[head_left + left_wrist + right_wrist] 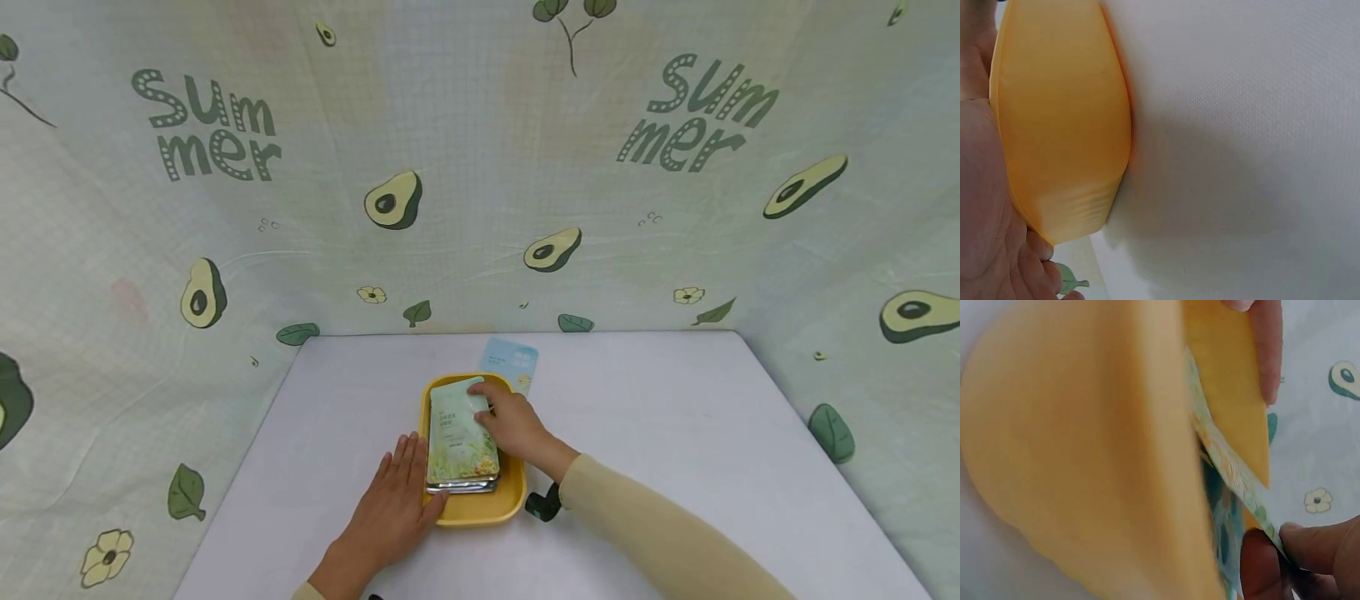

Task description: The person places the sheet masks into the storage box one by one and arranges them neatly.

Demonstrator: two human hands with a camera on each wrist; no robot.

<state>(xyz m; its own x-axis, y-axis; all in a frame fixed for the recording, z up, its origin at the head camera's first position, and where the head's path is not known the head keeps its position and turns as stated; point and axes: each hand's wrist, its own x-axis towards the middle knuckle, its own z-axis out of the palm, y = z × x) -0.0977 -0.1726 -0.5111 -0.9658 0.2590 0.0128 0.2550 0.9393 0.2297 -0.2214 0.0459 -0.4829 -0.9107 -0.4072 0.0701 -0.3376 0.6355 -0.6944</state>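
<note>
A yellow plastic basket [480,510] holds a stack of flat sachets, with a light green printed sachet [456,429] on top. The silvery ends of other sachets show beneath its near end. My right hand [517,425] reaches over the basket's right side; its thumb and fingers pinch the top sachet's edge, which the right wrist view shows lifted off the sachet [1225,540] below. My left hand [393,504] rests along the basket's left rim, fingers straight and thumb at the near corner. In the left wrist view, the palm [985,194] lies against the yellow rim.
A light blue packet [512,358] lies on the white tabletop [637,400] just behind the basket. A small black object [543,503] is by my right wrist. Printed cloth [480,150] hangs at the back and along both sides.
</note>
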